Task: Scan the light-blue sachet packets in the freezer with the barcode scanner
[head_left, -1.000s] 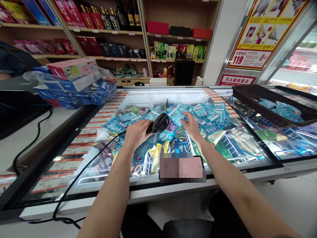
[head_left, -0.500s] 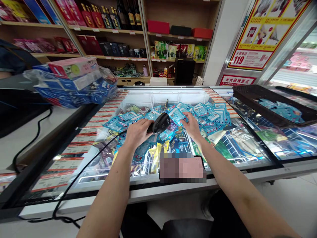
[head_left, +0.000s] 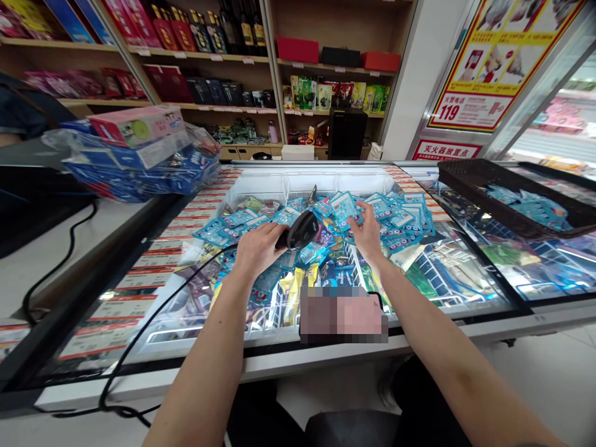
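My left hand point(head_left: 258, 249) is closed around the handle of a black corded barcode scanner point(head_left: 303, 231), its head angled to the right. My right hand point(head_left: 367, 234) has a light-blue packet point(head_left: 343, 208) by its right edge, thumb on the front and fingers behind. That packet lies tilted just right of the scanner head. Many similar blue packets point(head_left: 404, 217) are spread over the glass top on both sides of my hands. A purple packet point(head_left: 325, 234) shows between the scanner and my right hand.
A phone-like object point(head_left: 343, 316), blurred out, lies at the front edge of the freezer glass point(head_left: 172, 310). A dark basket point(head_left: 503, 214) with blue packets stands at the right. Bagged boxes point(head_left: 139, 155) sit at the left. The scanner's cable point(head_left: 153, 329) trails across the left side.
My right hand has shifted slightly right with the blue packet, which has turned and now stands more upright to view. My left hand and the scanner have hardly moved.
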Motion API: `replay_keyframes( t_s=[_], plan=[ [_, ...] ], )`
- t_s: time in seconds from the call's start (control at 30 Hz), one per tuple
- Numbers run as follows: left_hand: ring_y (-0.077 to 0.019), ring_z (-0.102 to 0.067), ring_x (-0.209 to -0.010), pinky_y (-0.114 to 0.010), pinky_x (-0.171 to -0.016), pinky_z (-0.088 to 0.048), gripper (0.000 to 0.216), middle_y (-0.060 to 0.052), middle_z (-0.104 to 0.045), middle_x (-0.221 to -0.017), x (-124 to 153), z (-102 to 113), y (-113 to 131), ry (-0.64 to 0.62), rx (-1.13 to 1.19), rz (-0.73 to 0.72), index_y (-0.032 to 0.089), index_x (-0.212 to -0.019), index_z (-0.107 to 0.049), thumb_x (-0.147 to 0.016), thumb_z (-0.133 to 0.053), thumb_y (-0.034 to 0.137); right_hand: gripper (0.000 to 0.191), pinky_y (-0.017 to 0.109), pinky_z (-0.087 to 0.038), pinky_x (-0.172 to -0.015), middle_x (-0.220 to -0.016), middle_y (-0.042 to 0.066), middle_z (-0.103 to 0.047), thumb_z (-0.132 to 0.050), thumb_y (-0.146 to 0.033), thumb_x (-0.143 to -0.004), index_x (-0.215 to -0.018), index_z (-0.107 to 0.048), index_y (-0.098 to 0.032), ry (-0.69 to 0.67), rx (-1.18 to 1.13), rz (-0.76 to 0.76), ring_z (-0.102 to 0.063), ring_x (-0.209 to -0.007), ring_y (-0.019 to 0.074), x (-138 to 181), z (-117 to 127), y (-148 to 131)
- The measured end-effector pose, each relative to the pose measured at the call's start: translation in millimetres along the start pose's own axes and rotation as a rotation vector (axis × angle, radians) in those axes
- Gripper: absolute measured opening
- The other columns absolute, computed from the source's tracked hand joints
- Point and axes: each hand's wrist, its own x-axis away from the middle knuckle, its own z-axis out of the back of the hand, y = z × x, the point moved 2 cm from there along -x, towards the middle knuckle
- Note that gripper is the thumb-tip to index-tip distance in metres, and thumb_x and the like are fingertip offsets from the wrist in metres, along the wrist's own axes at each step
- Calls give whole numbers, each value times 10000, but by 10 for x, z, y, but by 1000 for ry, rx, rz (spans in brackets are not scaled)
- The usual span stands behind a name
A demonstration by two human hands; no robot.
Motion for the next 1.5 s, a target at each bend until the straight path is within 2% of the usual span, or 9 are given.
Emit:
replay_keyframes(
  t_s=[0.2,0.37,0.5,0.67,0.87,1.1,1.33,1.43,1.5],
  plan=[
    [-259,-597,-1008,-330,-711,-430,308,-79,-658,-1035,11,17,-30,44,-15,125,222,-1115,-571,-847,-509,360,392,375,-487,-777,-932,63,-630,-457,-308,-863,-1231,-455,-175,122,141,-58,-582,-686,178,-133,217,227],
    [-267,-592,-1027,-335,-723,-431,324,-80,-659,-1045,21,26,-91,59,-36,239,227,-1125,-571,-831,-525,353,305,393,-457,-866,-1148,142,-538,-452,-263,-855,-1121,-565,-165,176,291,-41,-556,-962,227,-148,321,234],
    [-267,-586,-1040,-332,-725,-432,332,-75,-662,-1026,25,22,-128,68,-55,292,230,-1130,-564,-828,-526,361,297,465,-372,-979,-1317,159,-431,-513,-333,-863,-1088,-623,-172,179,468,55,-417,-1184,294,-95,336,118],
    [-276,-583,-1032,-343,-725,-429,322,-77,-654,-1047,30,7,-132,59,-54,297,235,-1117,-565,-833,-520,381,332,581,-270,-999,-1376,125,-440,-543,-424,-858,-1078,-651,-201,13,613,107,-295,-1264,369,-35,278,68],
    [-274,-578,-1042,-342,-727,-428,312,-77,-654,-1064,45,3,-175,67,-41,319,236,-1114,-569,-829,-525,356,344,596,-169,-1040,-1385,143,-455,-476,-395,-901,-1105,-646,-177,2,612,131,-290,-1290,352,-10,268,-13],
    [-268,-584,-1016,-340,-721,-431,321,-77,-657,-1049,80,15,-254,99,-65,367,237,-1109,-569,-826,-528,384,337,478,-262,-1046,-1230,67,-613,-461,-383,-927,-1198,-607,-244,-330,434,316,-460,-1187,253,75,-4,-224],
    [-279,-584,-1017,-342,-737,-434,341,-93,-653,-1060,115,55,-314,151,-51,423,217,-1121,-569,-816,-541,366,371,351,-400,-970,-1175,36,-626,-414,-448,-948,-1230,-581,-273,-633,225,427,-527,-1112,190,151,-250,-528],
    [-278,-589,-1008,-345,-738,-435,335,-92,-652,-1059,126,58,-333,163,-52,432,214,-1115,-570,-816,-543,363,456,369,-411,-944,-1150,65,-604,-395,-568,-917,-1228,-585,-293,-719,254,448,-528,-1093,207,196,-366,-697],
    [-279,-587,-1010,-348,-746,-436,328,-88,-654,-1050,136,57,-340,162,-49,423,215,-1109,-570,-817,-543,359,550,424,-393,-950,-1148,89,-584,-401,-666,-862,-1224,-590,-298,-703,329,409,-510,-1107,246,225,-448,-794]
  ],
)
